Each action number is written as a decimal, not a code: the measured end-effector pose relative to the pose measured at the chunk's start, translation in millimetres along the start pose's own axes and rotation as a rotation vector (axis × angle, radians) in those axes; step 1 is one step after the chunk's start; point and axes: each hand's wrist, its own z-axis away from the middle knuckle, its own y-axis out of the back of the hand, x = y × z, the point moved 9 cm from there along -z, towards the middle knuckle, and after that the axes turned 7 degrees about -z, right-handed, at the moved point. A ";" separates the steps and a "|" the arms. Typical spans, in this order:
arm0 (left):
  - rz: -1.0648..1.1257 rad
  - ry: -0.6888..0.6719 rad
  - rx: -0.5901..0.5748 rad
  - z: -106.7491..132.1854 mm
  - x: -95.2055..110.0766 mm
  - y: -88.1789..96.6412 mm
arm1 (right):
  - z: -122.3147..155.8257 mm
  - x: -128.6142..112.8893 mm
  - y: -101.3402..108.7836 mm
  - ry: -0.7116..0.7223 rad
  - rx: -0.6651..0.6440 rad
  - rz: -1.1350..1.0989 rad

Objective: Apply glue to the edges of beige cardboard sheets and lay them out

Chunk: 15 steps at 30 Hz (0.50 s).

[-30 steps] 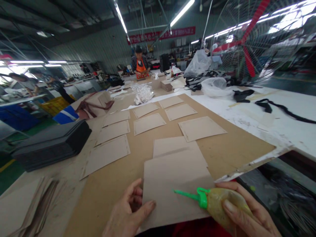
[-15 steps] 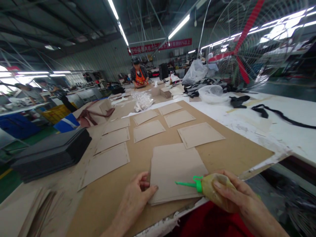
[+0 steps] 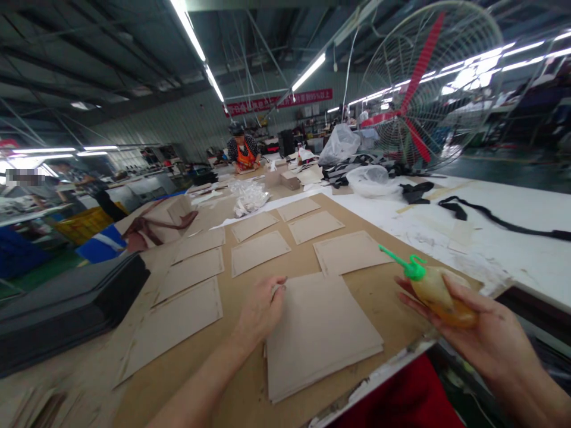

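Nearest to you, your left hand (image 3: 261, 306) lies palm down with its fingers bent onto the far left corner of the thick stack of beige card sheets (image 3: 321, 333); it presses on the top sheet and grips nothing. The stack sits square at the near edge of the brown fibreboard counter (image 3: 392, 309). Your right hand (image 3: 486, 339) is closed around the soft squeeze bottle of yellowish glue with a green nozzle (image 3: 435, 288). It is held up off the counter to the right of the stack, with the tip aimed up and away, touching no sheet. Beyond the stack, eight single beige sheets (image 3: 350, 252) lie flat in three rows, apart from one another. Faint lines run along their edges, which look to me like glue already laid, though the view is too soft to be sure. By that reading the spread sheets are done and the stack, many sheets deep, is what is left; its top sheet looks bare. To the left lies a pile of black sheets (image 3: 66, 309). Farther off are crumpled white plastic (image 3: 250, 196), a person in an orange apron (image 3: 243, 156) and a big red-bladed fan (image 3: 414, 95).
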 end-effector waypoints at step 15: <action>-0.238 -0.103 -0.133 -4.5 28.2 -54.1 | -118.8 23.6 -24.8 -0.042 0.046 0.039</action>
